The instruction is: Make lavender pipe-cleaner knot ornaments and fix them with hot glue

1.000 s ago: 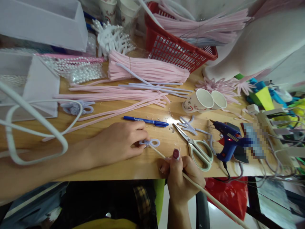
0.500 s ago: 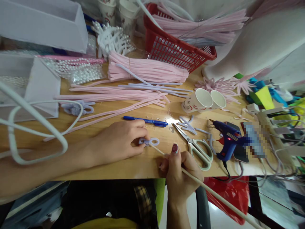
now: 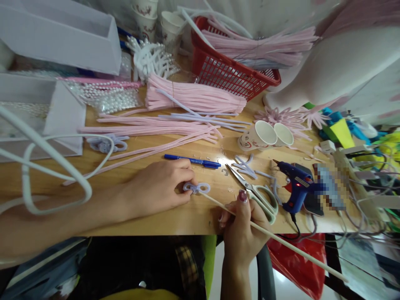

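My left hand (image 3: pixel 168 183) rests on the wooden table, thumb and fingertips closed on a small lavender pipe-cleaner bow (image 3: pixel 203 188) with loops. In my right hand (image 3: pixel 245 227), at the table's front edge, is a long thin cream stick (image 3: pixel 296 251), gripped between thumb and fingers. The stick's upper end meets the middle of the bow; its other end reaches down to the right past the table edge. A blue pen (image 3: pixel 192 161) lies just beyond my left hand. Pale-handled scissors (image 3: pixel 262 196) lie right behind my right hand.
A blue glue gun (image 3: pixel 296 183) with a lit red light stands at right, near cables. Paper cups (image 3: pixel 258 136), pink pipe cleaners (image 3: pixel 193 95), lavender offcuts (image 3: pixel 245 167) and a red basket (image 3: pixel 231 75) lie farther back. White tubing (image 3: pixel 56 166) loops over my left forearm.
My right hand has shifted right, away from the bow, and the stick's far end has swung up into view. My left hand stays on the bow. The view has shifted slightly.
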{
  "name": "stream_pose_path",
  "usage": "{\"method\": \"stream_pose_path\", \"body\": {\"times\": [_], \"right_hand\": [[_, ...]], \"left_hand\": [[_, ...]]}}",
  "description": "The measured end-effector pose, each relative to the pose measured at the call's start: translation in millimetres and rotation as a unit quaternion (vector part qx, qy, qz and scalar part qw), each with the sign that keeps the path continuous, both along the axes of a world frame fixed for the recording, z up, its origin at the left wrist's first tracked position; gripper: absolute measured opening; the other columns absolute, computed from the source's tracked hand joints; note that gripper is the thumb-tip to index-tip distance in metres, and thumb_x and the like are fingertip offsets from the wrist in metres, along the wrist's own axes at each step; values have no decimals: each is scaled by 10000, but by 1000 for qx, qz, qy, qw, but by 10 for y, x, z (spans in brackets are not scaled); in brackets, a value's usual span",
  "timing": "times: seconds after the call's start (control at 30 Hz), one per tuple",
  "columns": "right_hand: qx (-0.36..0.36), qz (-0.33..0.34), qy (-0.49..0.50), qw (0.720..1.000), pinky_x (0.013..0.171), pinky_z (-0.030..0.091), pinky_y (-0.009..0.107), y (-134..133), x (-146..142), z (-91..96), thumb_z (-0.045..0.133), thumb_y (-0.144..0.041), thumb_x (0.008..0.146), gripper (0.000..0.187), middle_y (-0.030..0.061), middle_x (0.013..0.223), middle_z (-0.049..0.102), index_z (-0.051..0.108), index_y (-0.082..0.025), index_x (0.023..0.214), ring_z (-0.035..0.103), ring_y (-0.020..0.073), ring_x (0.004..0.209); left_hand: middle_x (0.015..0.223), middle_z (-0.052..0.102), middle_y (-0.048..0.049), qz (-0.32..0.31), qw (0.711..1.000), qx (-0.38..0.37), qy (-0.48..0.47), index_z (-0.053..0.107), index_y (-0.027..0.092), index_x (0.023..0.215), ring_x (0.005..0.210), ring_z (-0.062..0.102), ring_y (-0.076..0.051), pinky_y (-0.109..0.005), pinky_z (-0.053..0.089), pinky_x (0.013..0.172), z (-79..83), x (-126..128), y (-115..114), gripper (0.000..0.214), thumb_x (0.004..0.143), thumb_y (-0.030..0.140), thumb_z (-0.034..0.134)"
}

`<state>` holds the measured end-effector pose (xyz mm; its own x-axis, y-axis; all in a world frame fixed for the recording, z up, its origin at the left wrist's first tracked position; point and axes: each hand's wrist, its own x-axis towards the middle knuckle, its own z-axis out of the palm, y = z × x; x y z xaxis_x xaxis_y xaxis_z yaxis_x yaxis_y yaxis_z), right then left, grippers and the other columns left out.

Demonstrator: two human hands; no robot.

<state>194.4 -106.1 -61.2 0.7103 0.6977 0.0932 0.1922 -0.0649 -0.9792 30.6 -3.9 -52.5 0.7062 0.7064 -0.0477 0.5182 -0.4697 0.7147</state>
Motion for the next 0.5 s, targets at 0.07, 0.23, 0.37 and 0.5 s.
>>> {"method": "stream_pose_path", "body": {"times": [0.07,0.23,0.37,0.5], "right_hand": [[7,11,-8,1000,266,343,150,-8,-1,-6,712,-489,897,545,-52,335,515,550,-183,476,448,67,248],[16,44,-36,998,298,380,149,-22,-7,-26,690,-417,937,491,-50,384,560,572,-180,525,507,74,285],[26,64,-62,996,331,399,153,-16,-2,-49,691,-334,946,459,-51,413,578,556,-185,533,559,85,328],[21,63,-74,995,314,385,169,-27,14,-90,690,-310,946,444,-52,417,585,557,-186,541,519,81,300]], "left_hand": [[942,679,-15,1,1000,-1,-2,784,203,938,731,614,-159,-293,414,677,-3,0,-2,193,845,143,626],[962,686,-20,-2,1000,0,1,782,200,944,768,637,-174,-299,427,692,-1,1,-4,207,838,125,621],[964,690,-19,-1,1000,-2,8,785,207,943,768,639,-177,-300,427,687,-6,7,3,194,847,144,629],[977,697,-20,0,1000,1,-3,785,205,938,776,644,-176,-301,432,697,-17,2,2,183,856,154,629]]}}
